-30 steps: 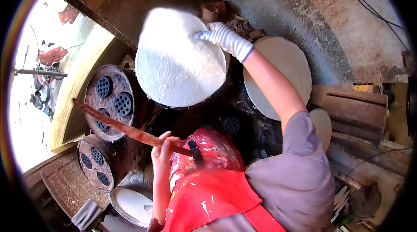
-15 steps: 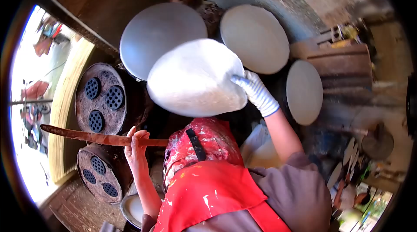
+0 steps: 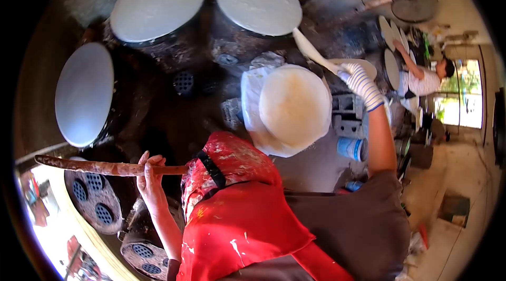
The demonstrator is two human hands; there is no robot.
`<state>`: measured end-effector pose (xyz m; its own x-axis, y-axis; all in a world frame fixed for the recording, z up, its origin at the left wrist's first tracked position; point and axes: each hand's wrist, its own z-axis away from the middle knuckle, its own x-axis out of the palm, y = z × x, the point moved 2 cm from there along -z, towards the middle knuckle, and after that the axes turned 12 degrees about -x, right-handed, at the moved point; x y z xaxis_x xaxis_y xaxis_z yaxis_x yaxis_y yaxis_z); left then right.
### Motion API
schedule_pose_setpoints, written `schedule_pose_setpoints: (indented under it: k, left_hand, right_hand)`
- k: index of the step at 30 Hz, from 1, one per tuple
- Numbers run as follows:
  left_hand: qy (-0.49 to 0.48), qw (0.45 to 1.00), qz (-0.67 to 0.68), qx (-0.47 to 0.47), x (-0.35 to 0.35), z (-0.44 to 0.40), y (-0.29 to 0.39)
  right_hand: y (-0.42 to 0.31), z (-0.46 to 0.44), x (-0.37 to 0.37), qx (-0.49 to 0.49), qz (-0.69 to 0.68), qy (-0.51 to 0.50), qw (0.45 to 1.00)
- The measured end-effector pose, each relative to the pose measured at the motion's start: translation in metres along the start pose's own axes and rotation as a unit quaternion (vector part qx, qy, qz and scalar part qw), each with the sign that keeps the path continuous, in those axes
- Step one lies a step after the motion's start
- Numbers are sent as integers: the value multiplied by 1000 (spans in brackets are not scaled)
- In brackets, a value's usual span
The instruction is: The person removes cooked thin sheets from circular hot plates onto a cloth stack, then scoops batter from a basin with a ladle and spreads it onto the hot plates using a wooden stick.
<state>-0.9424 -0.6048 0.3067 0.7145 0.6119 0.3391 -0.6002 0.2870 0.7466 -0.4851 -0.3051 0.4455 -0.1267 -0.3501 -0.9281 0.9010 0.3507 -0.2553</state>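
in the gloved right hand [image 3: 359, 84], pinched at one end, a thin white sheet [image 3: 312, 52] shows nearly edge-on, up and left of the fingers, while below-left of that hand lies a pale disc [image 3: 294, 106], and the bare left hand [image 3: 151, 176] grips a wooden stick [image 3: 89, 165].

Held sheet [image 3: 312, 52] edge-on, mostly hidden, bottom stove [image 3: 133, 260] cropped

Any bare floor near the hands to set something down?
Floor between the white disc, the blue bucket and the dark shirt looks bare. Left of the disc it's too dark to judge. Crowded: around the gloved right hand, with concrete blocks and the held white sheet.
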Motion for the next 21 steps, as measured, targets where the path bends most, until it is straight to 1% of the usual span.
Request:
schedule_pose_setpoints:
  k: [2,4,6,8,10,11,13,14,16,17,19,20,21]
  left_hand:
    - [-17,1000,-14,-7,21,-5,3]
    - [-31,998,-43,-14,40,-7,4]
    - [-56,996,-69,-9,64,-12,5]
    - [-64,993,-98,-14,88,-13,3]
    - [-67,988,-137,-27,112,-15,3]
    - [-63,987,-146,-26,124,-16,2]
    - [-75,983,-168,-19,151,-16,1]
    - [-75,982,-175,-18,160,-17,0]
    - [-73,978,-191,-29,169,-20,-5]
    - [-77,976,-200,-34,173,-20,-8]
    - [-79,975,-205,-43,186,-17,-12]
    - [-77,975,-202,-44,192,-19,-16]
    - [-77,975,-202,-41,195,-20,-17]
  right_hand:
    - [39,32,54,-74,-18,120,990]
    - [62,63,117,-41,19,179,983]
    - [56,73,164,-20,114,165,979]
    - [58,82,241,20,116,92,989]
    - [49,79,317,30,82,108,990]
    - [39,77,324,31,73,107,991]
    - [31,68,327,85,-5,33,996]
    - [34,66,325,87,-13,34,996]
    - [44,63,316,107,-6,156,982]
    - [52,61,314,108,-11,154,982]
    - [64,56,309,140,-30,155,977]
    - [64,50,309,133,-36,154,978]
    - [57,51,309,134,-18,118,984]
